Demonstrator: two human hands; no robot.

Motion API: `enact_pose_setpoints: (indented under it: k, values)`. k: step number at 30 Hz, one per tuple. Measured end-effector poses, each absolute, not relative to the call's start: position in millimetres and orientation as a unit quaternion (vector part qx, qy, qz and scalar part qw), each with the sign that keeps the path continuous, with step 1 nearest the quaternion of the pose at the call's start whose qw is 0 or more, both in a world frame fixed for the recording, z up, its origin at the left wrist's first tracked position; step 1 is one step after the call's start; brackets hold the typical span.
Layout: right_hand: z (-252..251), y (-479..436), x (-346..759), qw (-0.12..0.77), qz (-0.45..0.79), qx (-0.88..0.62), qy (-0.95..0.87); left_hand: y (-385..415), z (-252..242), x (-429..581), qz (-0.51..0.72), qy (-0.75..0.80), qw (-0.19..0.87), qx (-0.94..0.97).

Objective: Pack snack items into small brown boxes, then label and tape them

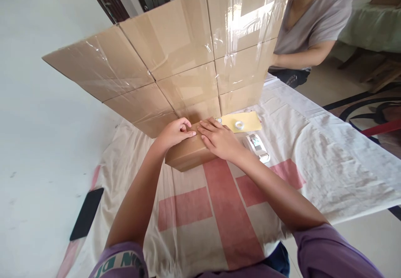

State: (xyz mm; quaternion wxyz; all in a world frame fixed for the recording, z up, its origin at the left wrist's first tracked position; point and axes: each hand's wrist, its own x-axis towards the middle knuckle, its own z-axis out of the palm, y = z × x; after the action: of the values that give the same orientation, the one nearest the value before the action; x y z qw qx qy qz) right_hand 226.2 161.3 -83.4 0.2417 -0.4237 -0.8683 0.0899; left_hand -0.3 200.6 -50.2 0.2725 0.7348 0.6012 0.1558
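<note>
A small brown cardboard box [188, 157] lies on the cloth-covered table in front of me. My right hand [219, 139] rests on its top, fingers stretched out and flat. My left hand [175, 135] is at the box's left upper edge, with its fingers loosely curled and the thumb apart from them; nothing shows between them. Just right of the box is a yellow sheet [250, 121] with a white ring-shaped roll [239, 125] on it. Beside my right wrist lies a white device [257, 147] with a small shiny panel.
A wall of stacked cardboard boxes [184, 44], covered in clear film or tape, stands behind the small box. A flat black object [87, 214] lies by the wall at left. Another person [313, 31] sits beyond the boxes at right. The tablecloth [328, 144] is wrinkled.
</note>
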Motion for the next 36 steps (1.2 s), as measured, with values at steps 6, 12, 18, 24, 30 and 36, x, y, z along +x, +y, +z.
enact_pose_setpoints:
  k: [6, 12, 18, 24, 30, 36]
  values:
    - [-84.1, 161.1, 226.0, 0.232, 0.087, -0.438, -0.864, 160.9, -44.4, 10.7, 0.135, 0.592, 0.156, 0.780]
    - [-86.3, 161.1, 225.0, 0.233, 0.089, -0.440, -0.863, 107.7, -69.5, 27.9, 0.131, 0.591, -0.060, 0.793]
    - [-88.6, 163.4, 224.7, 0.241, 0.095, -0.441, -0.860, 98.6, -94.8, 27.8, 0.175, 0.569, -0.097, 0.797]
    - [-89.8, 162.7, 224.0, 0.276, 0.106, -0.429, -0.854, 101.8, -102.2, 26.1, 0.217, 0.542, -0.122, 0.803]
    - [-84.6, 185.3, 251.3, 0.382, 0.168, -0.402, -0.815, 97.0, -105.5, 9.1, 0.234, 0.526, -0.142, 0.805]
    - [-92.3, 238.7, 359.6, 0.456, 0.152, -0.560, -0.675, 78.5, -109.5, -34.4, 0.230, 0.494, -0.167, 0.822]
